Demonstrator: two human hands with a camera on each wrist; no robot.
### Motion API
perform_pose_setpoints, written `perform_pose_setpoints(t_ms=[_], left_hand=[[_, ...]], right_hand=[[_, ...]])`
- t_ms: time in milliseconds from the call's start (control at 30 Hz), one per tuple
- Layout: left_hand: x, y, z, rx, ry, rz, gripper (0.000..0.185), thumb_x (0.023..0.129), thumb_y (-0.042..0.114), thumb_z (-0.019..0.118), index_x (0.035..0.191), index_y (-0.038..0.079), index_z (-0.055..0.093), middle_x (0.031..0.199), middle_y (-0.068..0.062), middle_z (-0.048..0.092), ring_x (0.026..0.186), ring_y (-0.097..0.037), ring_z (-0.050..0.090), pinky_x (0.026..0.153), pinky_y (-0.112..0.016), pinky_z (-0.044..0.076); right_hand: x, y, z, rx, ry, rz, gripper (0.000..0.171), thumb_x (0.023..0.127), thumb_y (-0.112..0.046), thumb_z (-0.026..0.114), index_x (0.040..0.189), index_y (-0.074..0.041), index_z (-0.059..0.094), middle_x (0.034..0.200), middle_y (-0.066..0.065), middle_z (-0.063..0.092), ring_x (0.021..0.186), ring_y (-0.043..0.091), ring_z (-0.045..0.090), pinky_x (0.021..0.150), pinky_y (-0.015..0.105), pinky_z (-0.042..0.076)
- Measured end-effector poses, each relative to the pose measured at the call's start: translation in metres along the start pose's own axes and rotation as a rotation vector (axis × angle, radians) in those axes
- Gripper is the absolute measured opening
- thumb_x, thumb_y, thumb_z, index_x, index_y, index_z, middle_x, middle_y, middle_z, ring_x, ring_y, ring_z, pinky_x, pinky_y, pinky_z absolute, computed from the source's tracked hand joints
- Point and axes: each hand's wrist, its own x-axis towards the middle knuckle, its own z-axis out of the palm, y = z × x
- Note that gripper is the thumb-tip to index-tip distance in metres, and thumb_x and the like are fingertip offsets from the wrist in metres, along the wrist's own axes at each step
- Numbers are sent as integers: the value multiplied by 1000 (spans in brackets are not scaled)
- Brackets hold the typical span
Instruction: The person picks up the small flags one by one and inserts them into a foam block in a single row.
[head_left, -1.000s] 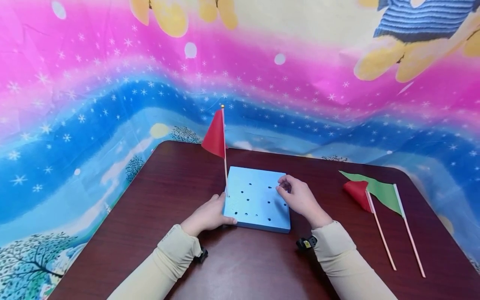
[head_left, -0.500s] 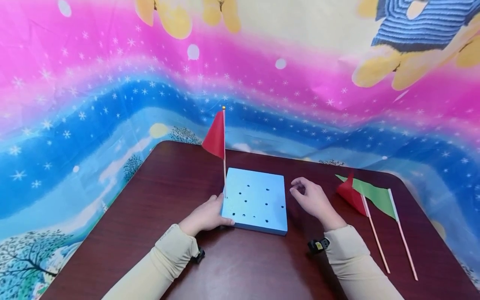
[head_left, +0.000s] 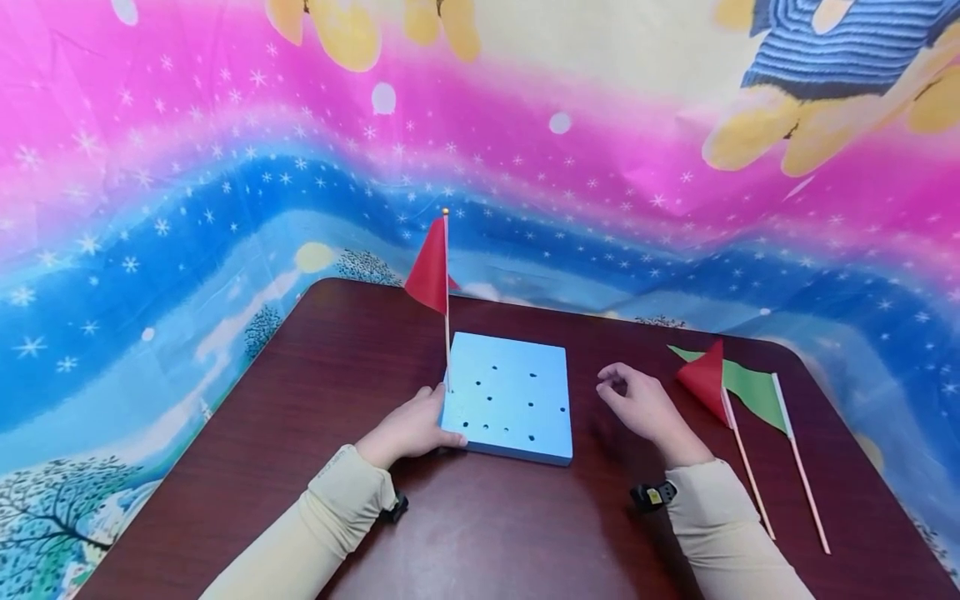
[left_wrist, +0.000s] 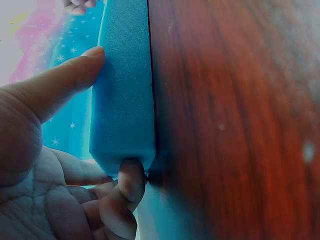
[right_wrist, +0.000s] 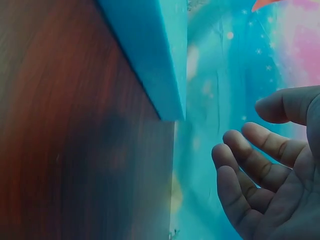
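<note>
A flat blue block (head_left: 517, 387) with several small holes in its top lies on the table. One red triangular flag (head_left: 431, 271) stands upright on its thin stick at the block's left edge. My left hand (head_left: 408, 427) holds the block's near left corner, thumb (left_wrist: 80, 70) at the top edge and fingers (left_wrist: 131, 182) against the side. To the right of the block, my right hand (head_left: 643, 402) hovers with loosely bent fingers and nothing in it. Beyond that hand lie a second red flag (head_left: 705, 379) and a green flag (head_left: 757, 396), the red partly over the green.
The dark brown wooden table (head_left: 345, 358) has its far edge against a printed cloth backdrop (head_left: 225, 208). A black device (head_left: 652, 496) sits at the right wrist, and another (head_left: 397, 507) at the left.
My right hand has moved from above the block's right side out to the right, toward the lying flags. The left hand stays on the block; the upright flag has not moved.
</note>
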Motion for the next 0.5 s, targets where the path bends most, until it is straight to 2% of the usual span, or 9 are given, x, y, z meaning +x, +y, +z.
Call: perform_pose_setpoints(t_ms=[500], left_hand=[[1, 0, 1, 4, 8, 4, 105, 84, 41, 86, 157, -11, 30, 150, -32, 42, 132, -38, 51, 105, -50, 44]], right_hand=[[-29, 40, -25, -51, 5, 36, 22, 101, -19, 65, 115, -1, 67, 106, 12, 71, 92, 28, 65, 84, 50, 51]])
